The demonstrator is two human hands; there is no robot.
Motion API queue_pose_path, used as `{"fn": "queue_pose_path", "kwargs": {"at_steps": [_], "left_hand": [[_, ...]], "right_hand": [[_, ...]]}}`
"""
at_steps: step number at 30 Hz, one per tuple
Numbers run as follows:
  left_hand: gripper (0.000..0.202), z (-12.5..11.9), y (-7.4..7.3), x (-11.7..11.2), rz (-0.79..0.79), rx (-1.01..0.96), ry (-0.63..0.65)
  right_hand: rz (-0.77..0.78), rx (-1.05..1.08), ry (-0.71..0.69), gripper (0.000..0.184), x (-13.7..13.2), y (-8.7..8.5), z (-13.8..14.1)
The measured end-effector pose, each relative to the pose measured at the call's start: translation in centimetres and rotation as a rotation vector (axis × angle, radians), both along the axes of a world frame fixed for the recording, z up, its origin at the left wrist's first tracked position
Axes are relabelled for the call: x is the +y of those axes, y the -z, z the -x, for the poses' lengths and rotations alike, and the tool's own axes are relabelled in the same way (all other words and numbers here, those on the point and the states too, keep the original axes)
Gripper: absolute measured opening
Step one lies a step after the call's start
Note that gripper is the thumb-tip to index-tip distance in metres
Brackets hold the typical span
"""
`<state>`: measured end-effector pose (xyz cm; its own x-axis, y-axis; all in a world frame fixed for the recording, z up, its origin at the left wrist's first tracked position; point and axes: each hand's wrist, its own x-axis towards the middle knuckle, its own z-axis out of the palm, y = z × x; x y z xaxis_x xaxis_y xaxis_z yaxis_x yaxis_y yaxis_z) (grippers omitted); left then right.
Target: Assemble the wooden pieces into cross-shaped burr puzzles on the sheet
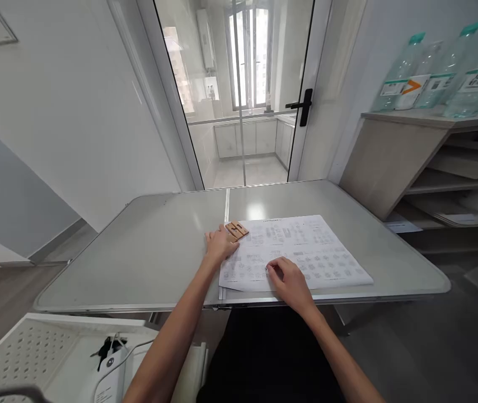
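The left hand [221, 244] lies flat and open on the table [150, 252], fingertips touching the small wooden piece [236, 229] at the printed sheet's [318, 252] far left corner. The right hand [290, 280] rests curled on the sheet's near edge; I cannot tell its grip.

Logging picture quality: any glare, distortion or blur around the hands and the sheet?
Head view: window glare on the table beyond the printed sheet; wide-angle bending tilts the door frame and smears the bottles; left hand and right hand are sharp; the sheet's print is too small to read.
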<state>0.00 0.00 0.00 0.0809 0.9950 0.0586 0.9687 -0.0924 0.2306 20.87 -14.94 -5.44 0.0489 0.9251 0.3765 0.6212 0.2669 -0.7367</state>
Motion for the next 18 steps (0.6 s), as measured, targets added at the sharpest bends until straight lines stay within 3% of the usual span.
{"fn": "queue_pose_path", "kwargs": {"at_steps": [10, 18], "left_hand": [[0.081, -2.0, 0.0, 1.6, 0.016, 0.039, 0.161], [0.088, -6.2, 2.3, 2.0, 0.103, 0.052, 0.225]], "right_hand": [[-0.019, -0.004, -0.004, 0.020, 0.3, 0.2, 0.0], [0.001, -0.011, -0.004, 0.020, 0.2, -0.1, -0.1]]}}
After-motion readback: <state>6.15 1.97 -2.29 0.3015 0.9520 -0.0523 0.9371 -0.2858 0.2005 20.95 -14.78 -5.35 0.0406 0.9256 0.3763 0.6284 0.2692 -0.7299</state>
